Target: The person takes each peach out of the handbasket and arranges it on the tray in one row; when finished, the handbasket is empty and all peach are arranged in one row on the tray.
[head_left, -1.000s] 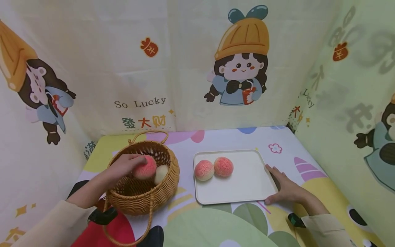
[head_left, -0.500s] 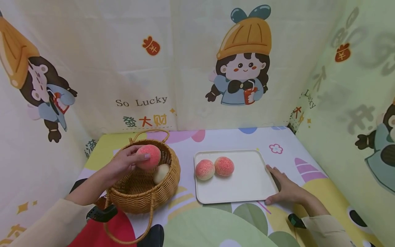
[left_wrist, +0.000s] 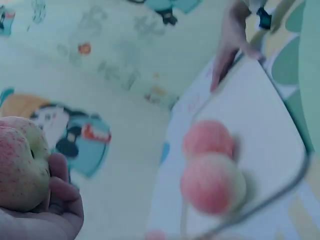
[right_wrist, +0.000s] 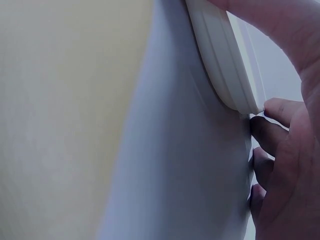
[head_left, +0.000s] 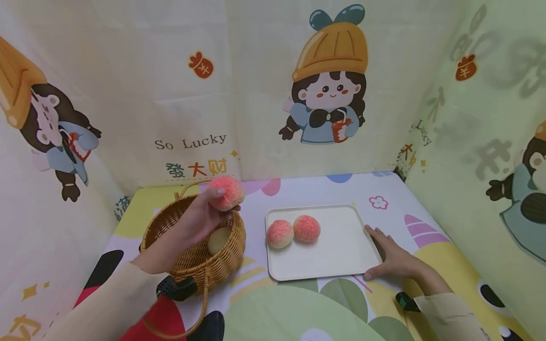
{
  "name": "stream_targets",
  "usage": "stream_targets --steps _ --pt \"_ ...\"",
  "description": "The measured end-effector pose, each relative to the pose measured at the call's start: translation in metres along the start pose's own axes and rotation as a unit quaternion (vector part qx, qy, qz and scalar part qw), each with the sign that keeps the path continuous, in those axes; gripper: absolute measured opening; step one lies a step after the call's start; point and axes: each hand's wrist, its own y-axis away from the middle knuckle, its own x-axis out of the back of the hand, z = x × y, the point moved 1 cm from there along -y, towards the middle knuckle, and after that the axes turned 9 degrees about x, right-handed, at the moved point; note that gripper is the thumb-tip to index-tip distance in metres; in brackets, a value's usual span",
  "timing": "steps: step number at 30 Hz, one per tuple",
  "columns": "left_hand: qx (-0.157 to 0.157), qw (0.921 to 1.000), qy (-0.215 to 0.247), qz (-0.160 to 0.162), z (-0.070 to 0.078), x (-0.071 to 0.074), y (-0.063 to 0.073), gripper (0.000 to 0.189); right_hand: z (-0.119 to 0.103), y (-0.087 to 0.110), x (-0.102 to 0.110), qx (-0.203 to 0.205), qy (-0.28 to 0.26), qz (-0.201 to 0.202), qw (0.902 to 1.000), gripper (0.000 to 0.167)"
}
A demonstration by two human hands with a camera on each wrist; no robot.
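My left hand grips a pink-and-cream peach above the far right rim of a wicker basket. In the left wrist view the peach shows its hollow facing my curled fingers. Inside the basket lies a pale round fruit, partly hidden by the basket's wall. Two more peaches, one on the left and one beside it, sit on the left half of a white tray. My right hand touches the tray's right edge, thumb and fingers spread apart.
The basket's handles are folded outward, one toward the back and the near one hanging down to the cloth. A patterned tablecloth covers the table. Printed curtains enclose the back and both sides.
My left hand has lifted the peach from inside the basket, up and to the right past its far rim. The right hand stays at the tray's edge.
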Motion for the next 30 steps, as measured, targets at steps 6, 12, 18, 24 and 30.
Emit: stream_targets --steps 6,12,18,24,30 --pt "-0.012 0.9957 -0.091 0.006 -0.008 -0.059 -0.034 0.029 0.002 -0.001 0.001 0.000 -0.001 -0.003 1.0000 0.129" --pt "0.014 0.9757 -0.216 0.031 -0.038 -0.105 -0.073 0.071 0.004 0.002 0.000 0.004 -0.008 0.003 1.0000 0.129" --pt "0.017 0.9480 -0.316 0.038 -0.075 -0.131 -0.106 0.070 0.001 0.003 -0.001 0.008 -0.023 0.006 0.9997 0.128" --pt "0.011 0.9148 -0.393 0.091 -0.097 -0.140 -0.129 0.070 -0.001 0.003 -0.001 0.003 -0.010 0.009 0.9999 0.128" --pt "0.012 0.8540 -0.510 0.101 -0.114 -0.154 -0.139 0.071 -0.002 0.003 -0.001 0.000 -0.001 0.013 0.9999 0.128"
